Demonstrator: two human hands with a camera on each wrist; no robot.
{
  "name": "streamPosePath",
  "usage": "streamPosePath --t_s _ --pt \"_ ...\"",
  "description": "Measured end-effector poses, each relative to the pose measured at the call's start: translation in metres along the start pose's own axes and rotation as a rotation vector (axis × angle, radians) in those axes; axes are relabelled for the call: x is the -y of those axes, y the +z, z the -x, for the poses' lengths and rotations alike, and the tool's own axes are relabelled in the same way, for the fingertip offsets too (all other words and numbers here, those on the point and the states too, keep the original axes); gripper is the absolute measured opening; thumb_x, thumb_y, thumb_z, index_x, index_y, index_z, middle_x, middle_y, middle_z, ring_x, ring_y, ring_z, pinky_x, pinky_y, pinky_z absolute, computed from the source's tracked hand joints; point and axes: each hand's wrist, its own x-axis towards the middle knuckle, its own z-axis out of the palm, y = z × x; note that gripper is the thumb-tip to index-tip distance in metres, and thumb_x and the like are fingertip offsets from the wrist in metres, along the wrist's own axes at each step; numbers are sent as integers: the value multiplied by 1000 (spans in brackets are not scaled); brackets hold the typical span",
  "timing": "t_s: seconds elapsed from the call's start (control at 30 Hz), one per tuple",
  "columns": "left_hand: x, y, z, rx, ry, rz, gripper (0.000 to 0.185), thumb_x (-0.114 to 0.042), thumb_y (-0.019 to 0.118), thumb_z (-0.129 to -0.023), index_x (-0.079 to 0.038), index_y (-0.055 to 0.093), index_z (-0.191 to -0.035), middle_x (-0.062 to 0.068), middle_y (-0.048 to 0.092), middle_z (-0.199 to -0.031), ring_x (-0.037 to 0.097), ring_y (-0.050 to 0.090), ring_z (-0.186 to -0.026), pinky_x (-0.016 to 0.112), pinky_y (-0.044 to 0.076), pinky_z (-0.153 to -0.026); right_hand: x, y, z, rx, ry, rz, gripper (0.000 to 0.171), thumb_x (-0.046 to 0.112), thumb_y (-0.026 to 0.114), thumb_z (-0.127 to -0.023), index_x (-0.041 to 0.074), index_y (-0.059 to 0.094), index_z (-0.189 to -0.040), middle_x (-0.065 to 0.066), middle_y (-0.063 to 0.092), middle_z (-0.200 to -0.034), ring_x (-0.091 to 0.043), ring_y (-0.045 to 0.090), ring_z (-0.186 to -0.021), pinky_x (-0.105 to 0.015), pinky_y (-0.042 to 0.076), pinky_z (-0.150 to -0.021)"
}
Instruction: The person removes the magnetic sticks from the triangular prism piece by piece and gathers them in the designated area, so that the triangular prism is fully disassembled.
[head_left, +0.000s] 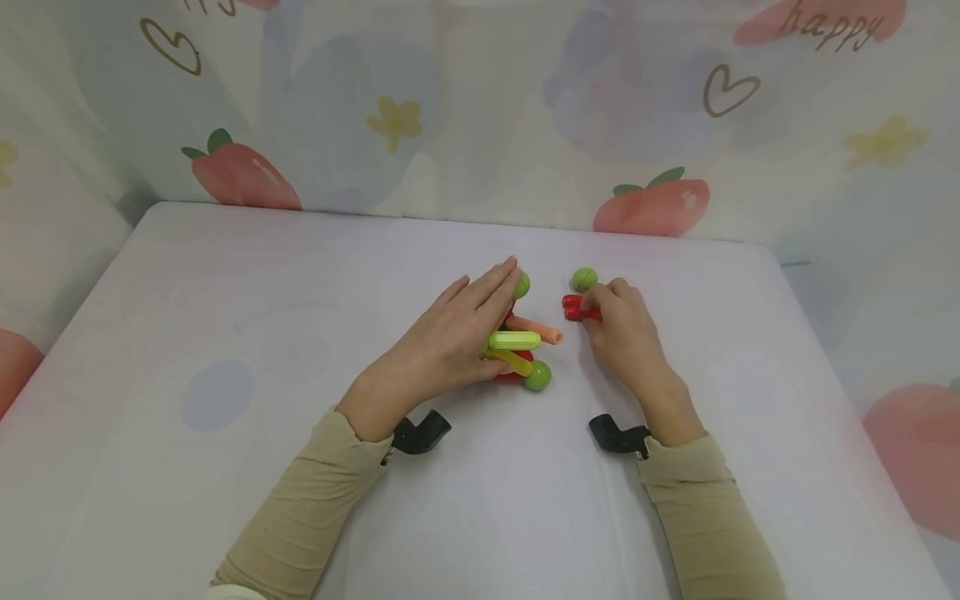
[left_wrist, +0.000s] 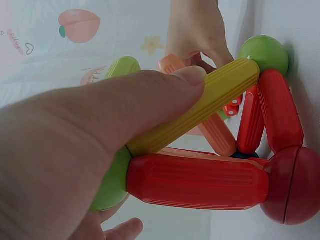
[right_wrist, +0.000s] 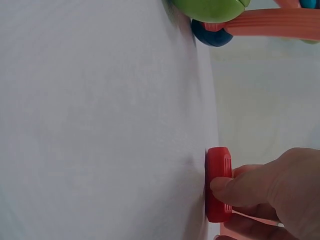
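Note:
A small frame of magnetic building sticks and balls stands at the table's middle. My left hand (head_left: 457,333) holds it from the left, with the thumb along a yellow stick (left_wrist: 220,90) and a green ball partly hidden behind the thumb. A red stick (left_wrist: 200,180) runs from there to a dark red ball (left_wrist: 292,185); an orange stick (head_left: 546,332) and a lime stick (head_left: 513,340) stick out rightward. To the right of the frame, my right hand (head_left: 626,337) pinches a red stick (right_wrist: 215,211) at the tabletop. Two red stick ends show side by side there.
A separate green ball (head_left: 585,279) lies just behind the right hand. The white table (head_left: 225,483) meets a patterned cloth (head_left: 495,125) at its back edge. Black wrist mounts (head_left: 423,433) hang inside both forearms.

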Motion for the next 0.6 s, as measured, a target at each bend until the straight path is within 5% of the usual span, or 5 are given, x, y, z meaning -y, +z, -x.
streamPosePath --t_s 0.4,0.6 --pt "-1 0 0 -10 -1 2 101 -35 82 -81 -8 21 -157 7 20 -166 16 22 -153 48 27 -122 1 -3 0 -35 7 9 12 -5 65 -89 -1 63 -100 -19 55 -107 -35 49 -101 -49 50 -89" --pt "-1 0 0 -20 4 5 100 -35 82 -81 -8 23 -157 7 21 -166 16 21 -153 49 28 -121 8 -16 4 -17 -3 -28 14 -1 66 -90 -1 64 -104 -20 57 -112 -35 52 -105 -51 51 -96"
